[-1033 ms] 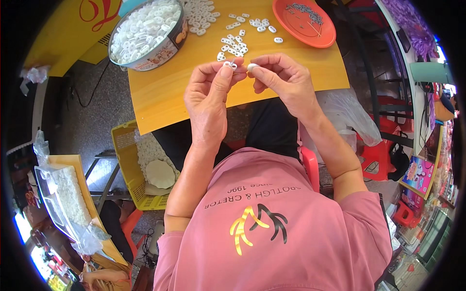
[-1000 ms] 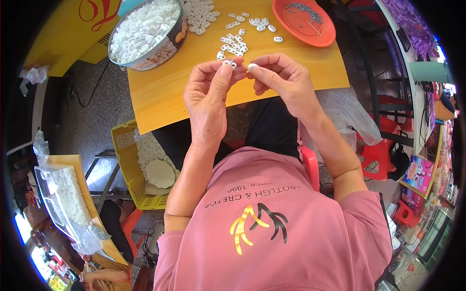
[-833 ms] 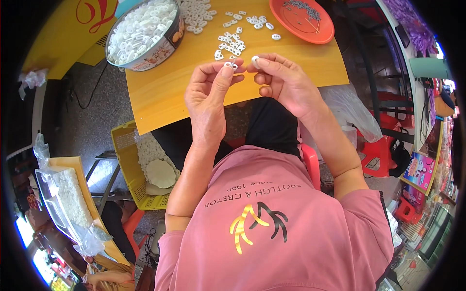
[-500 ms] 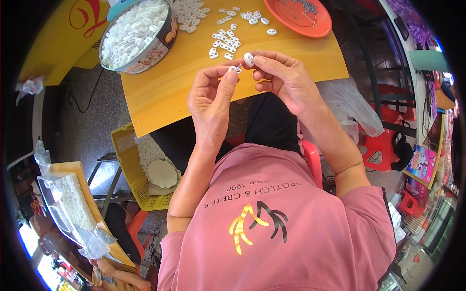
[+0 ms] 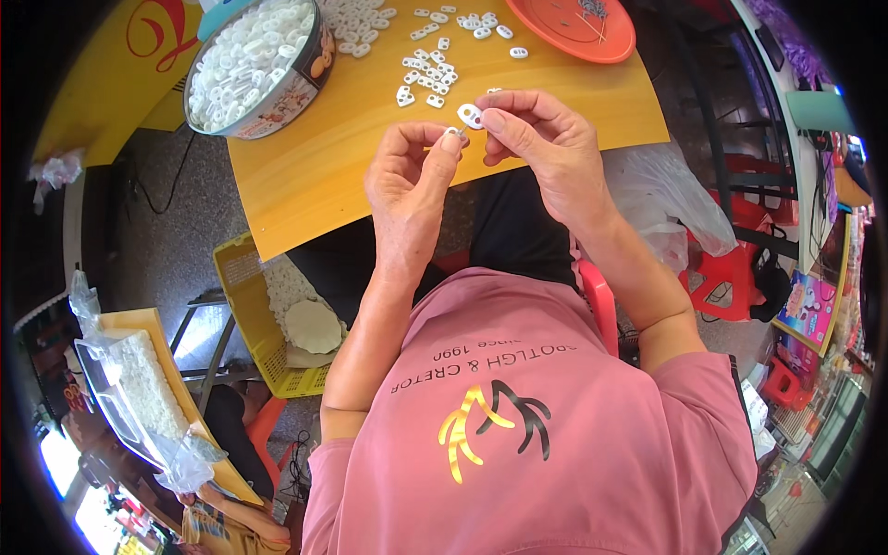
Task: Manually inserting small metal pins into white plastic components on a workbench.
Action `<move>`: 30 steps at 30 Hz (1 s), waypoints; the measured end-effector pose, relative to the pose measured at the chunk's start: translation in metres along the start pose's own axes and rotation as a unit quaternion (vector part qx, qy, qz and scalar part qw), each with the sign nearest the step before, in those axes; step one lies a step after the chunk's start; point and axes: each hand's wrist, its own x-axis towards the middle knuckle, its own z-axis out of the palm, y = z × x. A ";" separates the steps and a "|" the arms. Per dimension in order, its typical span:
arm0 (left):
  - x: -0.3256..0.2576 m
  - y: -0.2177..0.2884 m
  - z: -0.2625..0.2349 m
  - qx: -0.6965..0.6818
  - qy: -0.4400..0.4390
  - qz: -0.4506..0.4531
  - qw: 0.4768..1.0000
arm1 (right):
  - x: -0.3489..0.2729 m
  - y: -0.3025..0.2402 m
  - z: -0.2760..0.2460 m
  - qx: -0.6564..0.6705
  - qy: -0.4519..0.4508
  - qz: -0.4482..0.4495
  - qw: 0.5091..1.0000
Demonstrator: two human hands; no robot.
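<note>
Above the table's near edge, my left hand (image 5: 412, 171) pinches a small white plastic piece (image 5: 453, 132) between thumb and forefinger. A thin bit juts from that piece toward the other hand; I cannot make out what it is. My right hand (image 5: 555, 153) grips a white oval plastic piece (image 5: 469, 115) by its edge, its face with holes showing. The two pieces are close together; whether they touch is unclear. Beyond my hands lie several small two-holed white pieces (image 5: 433, 72), and farther off a few white oval pieces (image 5: 482, 31).
A round tin (image 5: 277, 109) heaped with white pieces stands at the table's left. The red plate (image 5: 555, 42) at the far right holds small grey metal parts. Beside my legs are a yellow crate (image 5: 242, 277) and a plastic bag (image 5: 671, 199). Another person's arm (image 5: 236, 513) shows lower left.
The right hand has turned the oval piece so its holed face shows, bringing it slightly lower. My left hand has moved slightly right, and its fingers have shifted around the small piece.
</note>
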 end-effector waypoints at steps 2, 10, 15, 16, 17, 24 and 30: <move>0.000 -0.002 -0.001 -0.008 0.000 -0.003 1.000 | -0.002 0.001 0.001 -0.019 0.000 -0.005 1.000; -0.002 0.001 -0.001 0.004 0.002 -0.022 1.000 | -0.007 0.002 0.007 -0.114 -0.008 -0.051 0.992; 0.000 -0.001 -0.005 -0.022 -0.005 -0.029 0.999 | -0.008 0.011 0.014 -0.071 0.019 -0.067 0.995; 0.001 -0.001 -0.006 -0.021 -0.007 -0.031 0.999 | -0.008 0.012 0.014 -0.071 0.019 -0.068 0.995; 0.001 -0.001 -0.007 -0.019 -0.010 -0.033 0.999 | -0.007 0.013 0.013 -0.067 0.018 -0.057 0.996; -0.004 -0.007 -0.016 -0.030 -0.033 -0.008 0.999 | 0.000 0.013 0.002 0.114 -0.043 0.086 0.989; -0.007 -0.018 -0.018 -0.039 -0.100 0.075 0.991 | -0.003 0.008 0.012 0.212 -0.075 0.163 0.961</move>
